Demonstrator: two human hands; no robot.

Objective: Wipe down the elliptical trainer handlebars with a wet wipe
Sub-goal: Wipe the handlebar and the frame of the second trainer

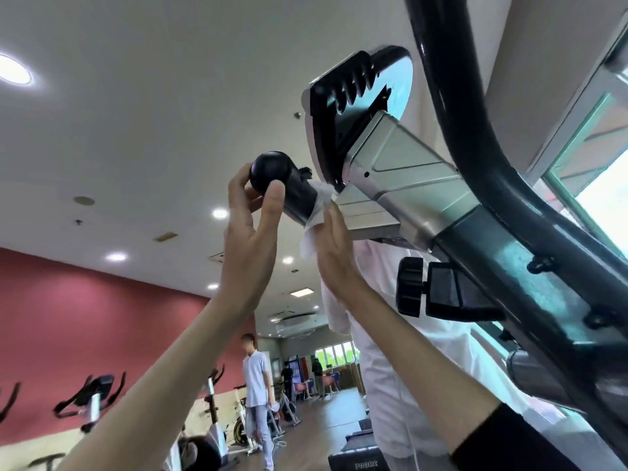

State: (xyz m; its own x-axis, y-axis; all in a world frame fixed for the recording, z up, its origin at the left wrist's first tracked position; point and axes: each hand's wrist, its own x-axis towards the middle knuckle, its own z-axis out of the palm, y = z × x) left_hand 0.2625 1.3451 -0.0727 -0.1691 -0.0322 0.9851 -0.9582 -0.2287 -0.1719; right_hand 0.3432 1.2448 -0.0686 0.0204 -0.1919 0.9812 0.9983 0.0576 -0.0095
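Note:
I look up at the elliptical trainer from below. A black handlebar with a rounded end cap points toward me at centre. My left hand pinches that end cap between thumb and fingers. My right hand holds a white wet wipe wrapped against the handlebar shaft just behind the cap. A second, curved black handlebar tube sweeps down the right side of the view.
The console underside and its silver mast hang above my hands, with a black adjustment knob below. A person in white stands close behind the machine. Exercise bikes line the red wall; another person stands far back.

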